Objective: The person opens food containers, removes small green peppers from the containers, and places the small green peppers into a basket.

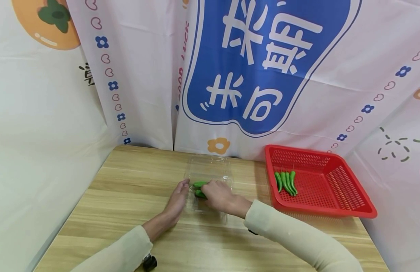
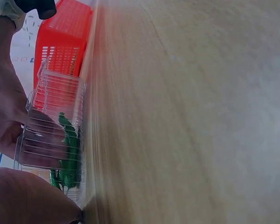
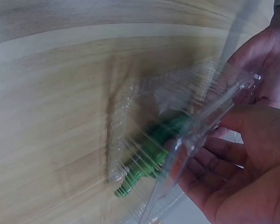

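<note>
Box of clear, thin plastic: on the pale wood-grain table, beyond the middle and nearer the far edge than the near one; its ribbed walls show in both wrist views.
Lid of the same clear plastic: opened out from the box towards the table's far edge.
Peppers, green and glossy, in the box: several together, partly covered by fingers; number unclear.
Left hand: at the box's left side, palm turned to the wall, fingers extended and wrapped round nothing.
Right hand: reaches in from the box's right side, fingers bent down among the peppers; whether they pinch one or only touch, I cannot tell.
Basket of red perforated plastic: at the table's far right corner, well apart from the box.
Peppers, slim and green, in the basket: side by side along its left end.
Sleeves, pale cream: on both forearms, which come in over the near edge.
Cloth, white and printed: hangs behind the far edge, with a blue panel of white characters.
</note>
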Demonstrator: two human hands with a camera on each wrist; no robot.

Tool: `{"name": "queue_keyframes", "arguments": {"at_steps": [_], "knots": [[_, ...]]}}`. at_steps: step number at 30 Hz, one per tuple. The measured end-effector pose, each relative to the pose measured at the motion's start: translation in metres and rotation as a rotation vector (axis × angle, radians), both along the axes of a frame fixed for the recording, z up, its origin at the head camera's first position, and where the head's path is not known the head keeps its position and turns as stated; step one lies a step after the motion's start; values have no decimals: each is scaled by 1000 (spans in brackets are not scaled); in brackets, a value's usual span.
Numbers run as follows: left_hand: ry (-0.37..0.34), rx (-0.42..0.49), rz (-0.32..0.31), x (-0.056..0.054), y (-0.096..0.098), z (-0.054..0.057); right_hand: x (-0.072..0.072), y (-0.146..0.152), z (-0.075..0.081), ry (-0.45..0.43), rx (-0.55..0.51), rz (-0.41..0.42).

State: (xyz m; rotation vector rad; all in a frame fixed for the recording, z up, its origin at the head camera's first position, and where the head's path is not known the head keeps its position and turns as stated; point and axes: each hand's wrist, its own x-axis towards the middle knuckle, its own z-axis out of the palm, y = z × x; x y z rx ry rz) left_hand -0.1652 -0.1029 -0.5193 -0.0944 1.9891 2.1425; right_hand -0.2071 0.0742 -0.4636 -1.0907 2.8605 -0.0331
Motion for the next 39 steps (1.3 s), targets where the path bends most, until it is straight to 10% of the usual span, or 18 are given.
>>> {"name": "queue_keyframes", "arguments": {"at_steps": [39], "knots": [[0, 6, -2, 3, 1, 3, 1, -4, -23, 113, 17, 65]]}}
